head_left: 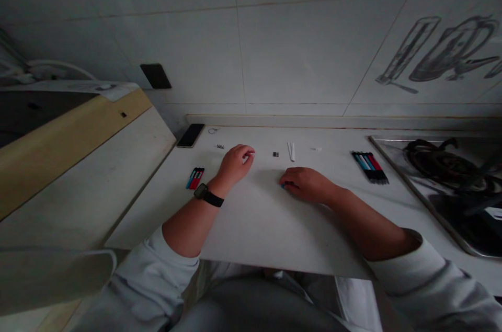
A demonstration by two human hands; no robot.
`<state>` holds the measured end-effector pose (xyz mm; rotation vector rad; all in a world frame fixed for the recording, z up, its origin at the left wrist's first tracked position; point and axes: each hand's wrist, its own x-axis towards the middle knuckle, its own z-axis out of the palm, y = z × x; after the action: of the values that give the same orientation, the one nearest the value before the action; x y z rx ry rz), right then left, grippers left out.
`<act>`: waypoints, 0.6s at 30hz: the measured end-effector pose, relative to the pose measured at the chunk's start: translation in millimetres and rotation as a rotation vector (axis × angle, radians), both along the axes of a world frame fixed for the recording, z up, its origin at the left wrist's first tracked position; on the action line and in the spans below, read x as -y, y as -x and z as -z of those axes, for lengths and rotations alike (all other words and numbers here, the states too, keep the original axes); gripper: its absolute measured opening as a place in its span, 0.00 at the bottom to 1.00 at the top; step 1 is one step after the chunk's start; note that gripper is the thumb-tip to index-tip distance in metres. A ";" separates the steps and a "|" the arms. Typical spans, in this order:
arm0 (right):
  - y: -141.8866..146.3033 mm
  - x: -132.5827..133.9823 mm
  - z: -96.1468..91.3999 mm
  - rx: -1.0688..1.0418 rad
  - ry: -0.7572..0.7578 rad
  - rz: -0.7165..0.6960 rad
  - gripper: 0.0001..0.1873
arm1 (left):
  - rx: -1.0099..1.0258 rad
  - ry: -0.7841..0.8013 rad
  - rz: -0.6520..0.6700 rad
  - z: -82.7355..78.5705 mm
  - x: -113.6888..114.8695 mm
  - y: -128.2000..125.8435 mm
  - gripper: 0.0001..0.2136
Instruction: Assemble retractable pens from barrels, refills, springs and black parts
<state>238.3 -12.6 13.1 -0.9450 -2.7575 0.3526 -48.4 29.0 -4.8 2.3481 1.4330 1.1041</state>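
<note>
Head view, and both hands were down on the white counter (251,227). The left hand (234,164) sat curled, fingertips closed on a small white piece (248,156) (too small to name). The right hand (308,184) lay knuckles up with its fingers tucked under, pinching a blue piece (282,185); only a sliver of it showed at the tips. The two sets of fingertips faced each other across a short bare gap, the left set a little farther from the body.

Beyond that gap, toward the wall, lay a small black part (275,154), about as near one hand as the other. Just right of it was a pair of white sticks (291,151), long axis running away from the body and closer to the right hand. One pen bundle (195,178) lay just outside the left wrist and its watch (207,195). Another pen bundle (371,167) lay well apart to the right, beside the stove (451,175).
</note>
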 end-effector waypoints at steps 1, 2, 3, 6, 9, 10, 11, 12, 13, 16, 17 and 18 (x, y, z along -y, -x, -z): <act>-0.2 0.3 0.0 -0.003 0.003 0.002 0.11 | -0.011 -0.012 -0.051 -2.0 -3.6 7.0 0.06; -0.4 0.6 -0.1 -0.006 0.006 0.005 0.11 | -0.028 -0.027 -0.115 -4.2 -7.0 14.6 0.06; -0.6 0.8 -0.1 -0.011 0.007 0.008 0.11 | -0.059 -0.041 -0.179 -6.2 -10.2 22.6 0.07; -1.6 0.6 0.2 -0.026 0.001 0.018 0.12 | -0.174 -0.075 -0.349 -10.0 -17.5 46.1 0.10; -2.4 -0.3 1.4 -0.042 -0.007 0.025 0.13 | -0.257 -0.060 -0.461 -7.0 -21.8 63.1 0.13; -2.6 -0.6 1.9 -0.045 -0.009 0.025 0.14 | -0.278 -0.054 -0.488 -4.4 -23.1 66.7 0.14; -2.7 -0.9 2.5 -0.051 -0.012 0.025 0.14 | -0.294 -0.047 -0.511 -1.3 -24.4 69.3 0.15; -2.7 -1.0 3.0 -0.059 -0.015 0.025 0.14 | -0.308 -0.040 -0.530 2.2 -25.9 71.2 0.15; -2.7 -1.2 3.5 -0.069 -0.016 0.023 0.14 | -0.317 -0.033 -0.545 5.9 -27.5 72.4 0.16; -2.6 -1.3 3.9 -0.106 -0.012 0.016 0.14 | -0.330 -0.003 -0.556 16.3 -33.8 74.8 0.16; -2.5 -1.3 3.8 -0.115 -0.009 0.012 0.14 | -0.332 0.006 -0.552 19.3 -36.1 75.7 0.17; -2.3 -1.4 3.7 -0.123 -0.005 0.008 0.15 | -0.334 0.013 -0.546 22.1 -38.3 76.7 0.16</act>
<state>240.6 -11.3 9.3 -0.9007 -2.6421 0.3881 -125.1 67.3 -26.9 2.2669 2.2864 0.8112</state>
